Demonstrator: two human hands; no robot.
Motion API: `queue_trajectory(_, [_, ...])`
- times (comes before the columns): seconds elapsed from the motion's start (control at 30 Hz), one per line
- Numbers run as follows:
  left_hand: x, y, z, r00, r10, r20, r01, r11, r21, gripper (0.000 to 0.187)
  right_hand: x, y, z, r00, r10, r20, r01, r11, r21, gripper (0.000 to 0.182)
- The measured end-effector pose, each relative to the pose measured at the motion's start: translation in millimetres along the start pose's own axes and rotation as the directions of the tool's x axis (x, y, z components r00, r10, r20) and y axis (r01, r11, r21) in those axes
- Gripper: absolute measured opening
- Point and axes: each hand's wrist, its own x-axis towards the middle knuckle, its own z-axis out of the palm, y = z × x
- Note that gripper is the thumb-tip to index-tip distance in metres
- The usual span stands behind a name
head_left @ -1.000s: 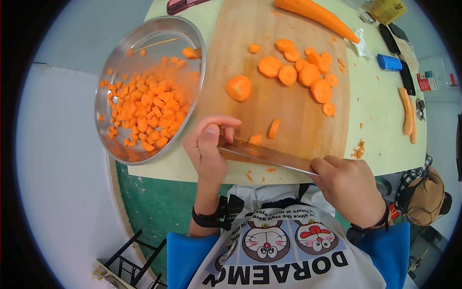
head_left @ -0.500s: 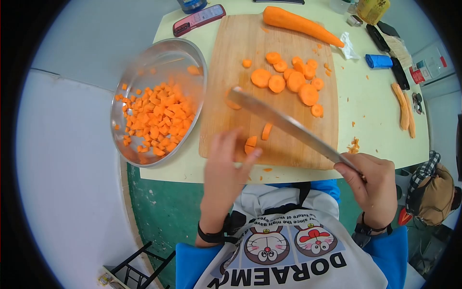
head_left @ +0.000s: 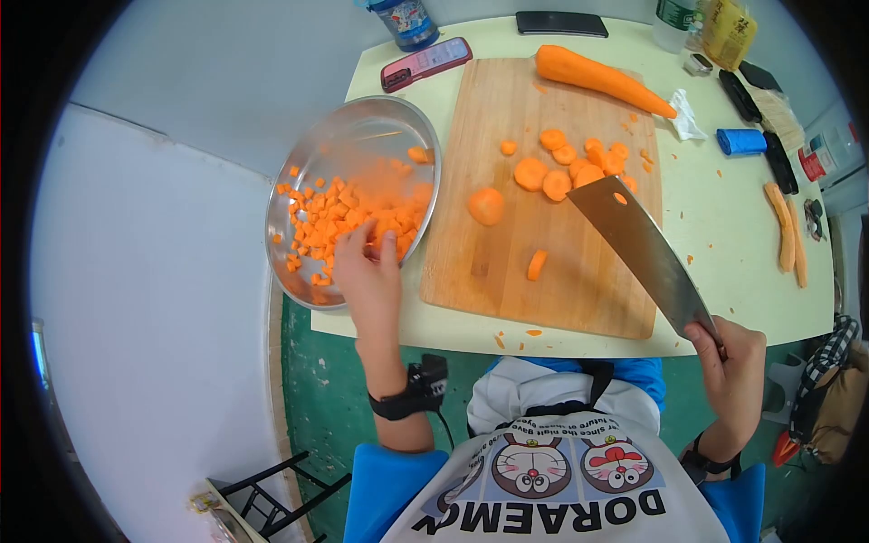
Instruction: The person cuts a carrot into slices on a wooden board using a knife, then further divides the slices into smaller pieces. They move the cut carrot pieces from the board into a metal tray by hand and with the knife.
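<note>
My left hand (head_left: 368, 276) hovers over the near side of a round steel pan (head_left: 434, 195), its thumb and fingertips apart above a heap of diced carrot (head_left: 326, 222). Whether a piece still touches the fingers cannot be made out. My right hand (head_left: 735, 348) grips the handle of a cleaver (head_left: 647, 253), whose blade slants up and left over the right part of the wooden cutting board (head_left: 579, 294). On the board lie several round carrot slices (head_left: 530, 173), a larger slice (head_left: 486, 206), a lone short piece of carrot (head_left: 537, 264) and a whole peeled carrot (head_left: 602, 80).
Behind the pan lie a phone (head_left: 426, 64) and a blue cup (head_left: 409, 23). A dark phone (head_left: 561, 24) rests at the far edge. To the right are crumpled tissue (head_left: 687, 116), a blue roll (head_left: 741, 141), thin carrot strips (head_left: 784, 231) and bottles (head_left: 674, 23).
My left hand has moved from the board to over the pan. The two small carrot pieces beside it are gone from the board. The cleaver has shifted right, its blade now turned flatter.
</note>
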Motion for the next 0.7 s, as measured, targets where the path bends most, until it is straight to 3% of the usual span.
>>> queue_trajectory(0.07, [3.8,-0.8,3.2,1.000,-0.002,0.002,0.002,0.995,0.097,0.026,-1.7,3.1,-1.4,1.000,0.014,-0.017,-0.014,1.000,-0.002,0.013])
queue_trajectory(0.13, [-1.0,23.5,6.0,0.952,0.227,-0.203,-0.176,0.954,0.244,0.025,-2.8,5.3,-2.5,0.999,0.032,-0.013,-0.031,0.999,0.035,0.013])
queue_trajectory(0.2, [-17.4,57.2,8.6,0.985,0.162,0.065,-0.155,0.983,-0.097,0.024,-2.9,6.0,-3.6,0.999,0.038,-0.011,-0.038,0.999,0.033,0.012])
queue_trajectory(0.27, [-40.6,78.1,24.3,0.904,0.184,0.386,-0.074,0.956,-0.283,0.022,-3.1,5.6,-2.8,1.000,0.026,0.001,-0.026,0.998,0.059,0.012])
queue_trajectory(0.3, [-48.1,81.5,33.5,0.902,0.188,0.388,-0.074,0.954,-0.290,0.022,-3.5,5.5,-3.2,1.000,0.030,-0.003,-0.030,0.998,0.053,0.012])
queue_trajectory(0.37, [-58.2,78.9,49.7,0.852,0.385,0.353,-0.322,0.919,-0.227,0.021,-3.6,5.2,-3.2,0.999,0.023,0.028,-0.024,1.000,0.020,0.013])
queue_trajectory(0.4, [-60.0,77.9,48.9,0.850,0.388,0.356,-0.324,0.918,-0.229,0.021,-3.7,4.7,-3.3,0.999,0.028,0.026,-0.028,0.999,0.021,0.013])
queue_trajectory(0.47, [-64.2,73.8,45.0,0.882,0.126,0.454,0.080,0.909,-0.408,0.019,-4.3,3.6,-3.6,0.999,0.015,0.028,-0.016,0.999,0.033,0.013])
queue_trajectory(0.5, [-64.6,71.3,43.8,0.881,0.124,0.456,0.083,0.909,-0.408,0.019,-3.8,3.6,-2.9,0.999,0.017,0.030,-0.018,0.999,0.031,0.013])
queue_trajectory(0.57, [-66.3,64.6,40.6,0.892,0.402,0.205,-0.391,0.916,-0.096,0.018,-1.6,3.6,1.3,0.998,0.018,0.063,-0.020,1.000,0.022,0.013])
queue_trajectory(0.6, [-68.3,61.6,39.5,0.895,0.395,0.205,-0.385,0.918,-0.092,0.018,0.2,3.3,4.7,0.997,0.015,0.071,-0.016,1.000,0.023,0.013])
queue_trajectory(0.67, [-72.1,56.2,37.9,0.940,0.151,0.306,-0.066,0.960,-0.272,0.019,3.1,1.8,12.6,0.992,-0.082,0.095,0.082,0.997,0.000,0.012])
queue_trajectory(0.7, [-68.7,55.5,34.0,0.940,0.147,0.308,-0.062,0.960,-0.271,0.019,4.4,0.1,15.2,0.992,-0.081,0.099,0.082,0.997,-0.001,0.012])
